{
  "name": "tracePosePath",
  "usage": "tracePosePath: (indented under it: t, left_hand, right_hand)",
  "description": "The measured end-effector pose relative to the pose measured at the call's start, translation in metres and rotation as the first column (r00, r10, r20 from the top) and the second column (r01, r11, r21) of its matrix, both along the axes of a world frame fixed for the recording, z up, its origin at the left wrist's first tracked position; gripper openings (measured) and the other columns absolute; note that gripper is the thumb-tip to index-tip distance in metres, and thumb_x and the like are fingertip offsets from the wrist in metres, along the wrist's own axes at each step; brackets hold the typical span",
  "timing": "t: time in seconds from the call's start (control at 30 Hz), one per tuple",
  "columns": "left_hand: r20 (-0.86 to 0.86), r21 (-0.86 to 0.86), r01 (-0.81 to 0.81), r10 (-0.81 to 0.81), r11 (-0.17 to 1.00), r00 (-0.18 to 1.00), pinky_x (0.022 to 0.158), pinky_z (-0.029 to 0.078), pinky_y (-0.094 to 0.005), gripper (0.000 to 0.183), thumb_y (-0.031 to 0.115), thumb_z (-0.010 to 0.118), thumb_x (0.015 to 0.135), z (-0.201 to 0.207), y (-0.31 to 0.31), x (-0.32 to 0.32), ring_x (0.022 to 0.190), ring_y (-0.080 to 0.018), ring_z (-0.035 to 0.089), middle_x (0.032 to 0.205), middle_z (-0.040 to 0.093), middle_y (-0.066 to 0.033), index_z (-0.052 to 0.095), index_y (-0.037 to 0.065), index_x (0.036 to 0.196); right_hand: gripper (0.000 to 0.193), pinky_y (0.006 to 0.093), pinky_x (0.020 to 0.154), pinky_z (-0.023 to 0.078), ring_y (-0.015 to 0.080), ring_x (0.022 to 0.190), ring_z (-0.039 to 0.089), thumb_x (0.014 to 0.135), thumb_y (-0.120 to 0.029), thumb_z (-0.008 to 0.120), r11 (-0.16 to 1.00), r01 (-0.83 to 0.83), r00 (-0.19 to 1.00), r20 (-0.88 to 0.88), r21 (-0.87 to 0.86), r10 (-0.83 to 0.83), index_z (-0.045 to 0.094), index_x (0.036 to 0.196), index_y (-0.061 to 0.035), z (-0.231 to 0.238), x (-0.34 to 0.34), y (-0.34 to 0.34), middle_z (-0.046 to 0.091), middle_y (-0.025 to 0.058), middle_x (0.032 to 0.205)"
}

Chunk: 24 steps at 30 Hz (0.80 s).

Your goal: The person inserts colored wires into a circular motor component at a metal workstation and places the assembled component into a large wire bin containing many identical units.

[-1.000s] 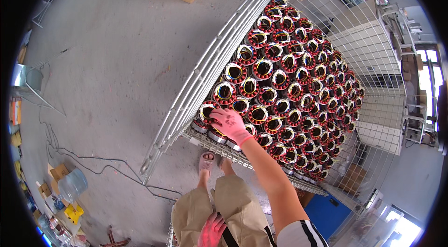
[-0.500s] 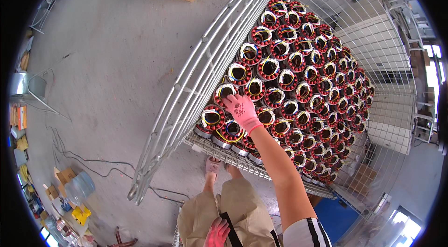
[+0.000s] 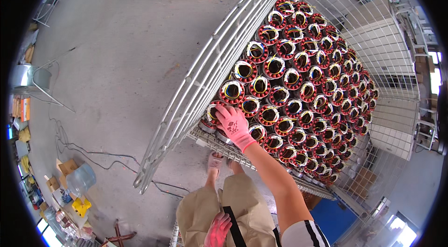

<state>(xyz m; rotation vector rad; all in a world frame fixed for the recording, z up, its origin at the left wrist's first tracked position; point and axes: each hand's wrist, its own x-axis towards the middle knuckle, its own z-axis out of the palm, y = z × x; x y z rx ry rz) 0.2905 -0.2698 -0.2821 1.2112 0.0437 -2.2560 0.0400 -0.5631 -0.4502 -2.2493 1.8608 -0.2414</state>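
Carefully, we reach with our right hand (image 3: 234, 126) over a wound stator (image 3: 211, 113) in the near left corner of the load; it sits under our fingertips with its bore facing up. Our fingers are bent over its ring, but their tips are hidden, so we cannot tell whether they grip it or only touch it. Our left hand (image 3: 217, 229) is down by our trousers (image 3: 198, 214), its fingers loosely curled; we cannot tell whether it is closed on anything.

For good handling, we would judge it best to bear on the firm outer rim, sparing the red coils and thin leads, and to let no wire loop catch on a gloved finger.

Around the right hand stands a wire cage (image 3: 188, 80), its long side panel just left of our fingers and slanting away ahead. Beyond and to the right of the hand, it holds rows of other stators (image 3: 273, 66), packed close, most with white-wrapped bundles and yellow leads curled about their bores. Well to the left of the hand, a clear plastic jug (image 3: 81, 179) stands outside the cage.
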Motion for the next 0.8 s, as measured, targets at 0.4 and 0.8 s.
tracePosePath:
  t: [0.4,0.8]
  left_hand:
    - [0.088,-0.095,0.418,-0.411,0.903,0.907,0.115,0.029,-0.0418,0.051,0.029,0.033,0.103,0.03,-0.056,0.007,0.134,-0.0275,0.039,0.146,0.039,-0.0148,0.028,0.003,0.146]
    - [0.122,-0.288,0.956,-0.988,0.055,0.094,0.113,0.032,-0.043,0.051,0.031,0.039,0.103,0.049,-0.022,-0.095,0.129,-0.0329,0.044,0.14,0.042,-0.0184,0.028,0.005,0.146]
  right_hand:
    - [0.022,0.0405,0.085,0.046,0.0252,0.1,0.058,0.083,-0.027,0.063,0.913,0.407,0.812,0.45,0.022,-0.372,0.065,0.101,-0.0146,0.067,-0.033,0.107,0.062,0.0033,0.11]
    - [0.029,0.038,0.08,0.049,0.028,0.091,0.065,0.089,-0.029,0.061,-0.97,0.243,-0.914,0.329,-0.026,-0.238,0.068,0.104,-0.0051,0.145,0.199,0.803,0.068,0.0169,0.098]
